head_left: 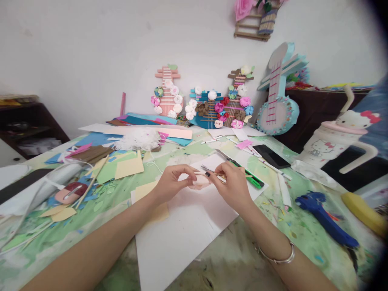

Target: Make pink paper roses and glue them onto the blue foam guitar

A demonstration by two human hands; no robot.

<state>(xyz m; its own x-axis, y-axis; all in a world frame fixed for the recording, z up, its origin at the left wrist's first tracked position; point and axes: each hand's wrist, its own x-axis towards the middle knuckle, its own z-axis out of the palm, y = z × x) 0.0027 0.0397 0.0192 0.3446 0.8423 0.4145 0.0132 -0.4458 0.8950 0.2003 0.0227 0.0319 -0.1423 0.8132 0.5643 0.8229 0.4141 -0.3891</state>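
Note:
My left hand [176,180] pinches the edge of a small pale pink paper piece [200,182], which looks curved like a petal. In my right hand [232,184] is a thin wooden stick [249,176]; its tip end shows beyond my fingers and its other end lies along the paper's top edge. Both hands are closed and held close together above a white sheet of paper [178,246]. Just behind the fingers, a pointed metal blade [206,167] is partly hidden by my right hand. A green utility knife [256,180] lies beyond it.
A blue glue gun [327,220] lies at right, near a yellow sponge-like block [363,212], a phone [272,156] and a lidded cup [327,141]. Paper scraps [130,166] and white shredded strands [136,140] cover the left. Flower-decorated paper instruments [209,111] stand against the wall.

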